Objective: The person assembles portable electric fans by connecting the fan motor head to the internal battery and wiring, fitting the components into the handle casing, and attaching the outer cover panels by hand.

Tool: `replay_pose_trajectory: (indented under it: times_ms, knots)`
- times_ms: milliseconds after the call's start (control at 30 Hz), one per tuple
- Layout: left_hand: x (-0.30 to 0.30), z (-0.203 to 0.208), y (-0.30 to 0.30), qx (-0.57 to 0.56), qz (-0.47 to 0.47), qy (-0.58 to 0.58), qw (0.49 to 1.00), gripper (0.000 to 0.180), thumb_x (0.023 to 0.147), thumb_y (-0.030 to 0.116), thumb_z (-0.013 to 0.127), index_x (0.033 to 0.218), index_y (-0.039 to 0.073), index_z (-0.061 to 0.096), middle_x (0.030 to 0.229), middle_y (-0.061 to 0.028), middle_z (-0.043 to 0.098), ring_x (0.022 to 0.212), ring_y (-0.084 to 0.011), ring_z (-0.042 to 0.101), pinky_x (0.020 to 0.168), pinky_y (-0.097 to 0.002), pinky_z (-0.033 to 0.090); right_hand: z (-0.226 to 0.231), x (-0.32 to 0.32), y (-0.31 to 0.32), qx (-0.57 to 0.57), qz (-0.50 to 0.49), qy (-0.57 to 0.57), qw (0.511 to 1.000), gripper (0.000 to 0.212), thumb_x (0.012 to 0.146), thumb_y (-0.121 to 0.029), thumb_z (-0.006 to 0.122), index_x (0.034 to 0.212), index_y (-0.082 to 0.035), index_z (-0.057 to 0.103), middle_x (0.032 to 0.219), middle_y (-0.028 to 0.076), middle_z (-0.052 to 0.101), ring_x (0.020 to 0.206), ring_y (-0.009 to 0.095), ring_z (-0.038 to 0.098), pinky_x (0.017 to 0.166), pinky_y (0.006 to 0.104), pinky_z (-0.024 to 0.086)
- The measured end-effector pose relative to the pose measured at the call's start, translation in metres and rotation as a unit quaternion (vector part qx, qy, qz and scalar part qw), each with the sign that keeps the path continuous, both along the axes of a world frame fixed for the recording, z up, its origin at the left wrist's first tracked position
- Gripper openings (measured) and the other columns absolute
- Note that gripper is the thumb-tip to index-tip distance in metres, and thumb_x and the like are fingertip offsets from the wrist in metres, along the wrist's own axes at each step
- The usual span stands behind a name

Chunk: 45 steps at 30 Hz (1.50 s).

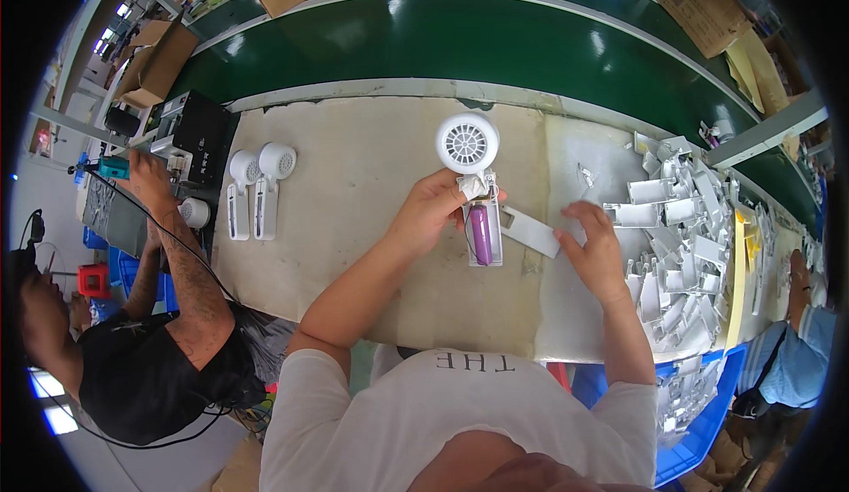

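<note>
My left hand (420,216) is closed around the neck of a white handheld fan (466,144), its round grille head pointing away from me. The fan's handle is uncovered, and a purple cylindrical battery (480,234) shows inside it. Beside the handle a white handle cover (531,232) lies slanted on the table. My right hand (598,253) is at the cover's right end, fingers apart, its thumb close to the edge; whether it touches is hard to make out.
Two white fans (265,191) lie at the left of the table (354,147). A large heap of white plastic parts (676,236) covers the right side, above a blue bin (699,448). A co-worker (159,350) works beside a black machine (196,138) at left; another person (800,350) is at far right.
</note>
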State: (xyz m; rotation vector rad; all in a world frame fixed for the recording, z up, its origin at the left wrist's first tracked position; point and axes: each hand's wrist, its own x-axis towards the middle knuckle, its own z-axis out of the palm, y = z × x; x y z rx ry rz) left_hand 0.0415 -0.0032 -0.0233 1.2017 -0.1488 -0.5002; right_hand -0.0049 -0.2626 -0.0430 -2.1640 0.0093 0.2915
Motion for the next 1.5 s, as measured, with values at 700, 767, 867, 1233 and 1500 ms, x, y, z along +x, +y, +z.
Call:
replay_pose_trajectory:
  times_ms: [700,767,867,1233,1500]
  knots:
    - [-0.017,0.033,-0.001,0.407,-0.218,-0.236,0.855,0.025,0.075,0.012,0.048,0.095,-0.003,0.048,0.076,-0.0161,0.057,0.057,-0.0269,0.055,0.054,-0.038,0.044,0.067,0.001,0.022,0.078,0.132,-0.091,0.984,0.067,0.058,-0.014,0.077,0.117,-0.009,0.047,0.108,0.01,0.057,0.101,0.029,0.055,0.089,0.0375,0.042]
    - [-0.009,0.029,0.002,0.341,-0.219,-0.118,0.906,0.025,0.078,0.014,0.046,0.096,-0.004,0.048,0.075,-0.0135,0.057,0.057,-0.0227,0.055,0.053,-0.0351,0.044,0.066,0.005,0.019,-0.095,0.217,-0.301,0.924,0.06,0.061,-0.013,0.075,0.116,-0.013,0.048,0.108,0.006,0.057,0.104,0.026,0.054,0.092,0.0389,0.041]
    - [-0.01,0.025,0.006,0.243,-0.224,0.016,0.944,0.027,0.081,0.017,0.042,0.098,-0.003,0.048,0.075,-0.0105,0.056,0.057,-0.0171,0.055,0.052,-0.0312,0.045,0.051,0.011,0.002,-0.249,0.314,-0.564,0.722,0.042,0.07,-0.011,0.068,0.107,-0.02,0.051,0.109,-0.001,0.058,0.108,0.022,0.052,0.097,0.0407,0.037]
    - [-0.009,0.03,0.004,0.205,-0.299,0.011,0.932,0.025,0.077,0.016,0.05,0.095,-0.001,0.047,0.077,-0.0093,0.056,0.06,-0.0146,0.055,0.053,-0.0286,0.044,0.041,0.021,-0.011,-0.28,0.274,-0.667,0.633,0.033,0.071,-0.02,0.066,0.098,-0.026,0.048,0.113,-0.008,0.056,0.107,0.019,0.05,0.1,0.0472,0.029]
    - [-0.014,0.034,0.0,0.283,-0.262,-0.132,0.913,0.02,0.073,0.013,0.052,0.086,-0.003,0.05,0.067,-0.0126,0.056,0.06,-0.0197,0.056,0.055,-0.0322,0.045,0.054,0.022,-0.002,-0.287,0.285,-0.671,0.621,0.036,0.07,-0.018,0.066,0.101,-0.024,0.05,0.112,-0.006,0.056,0.105,0.02,0.052,0.099,0.0469,0.029]
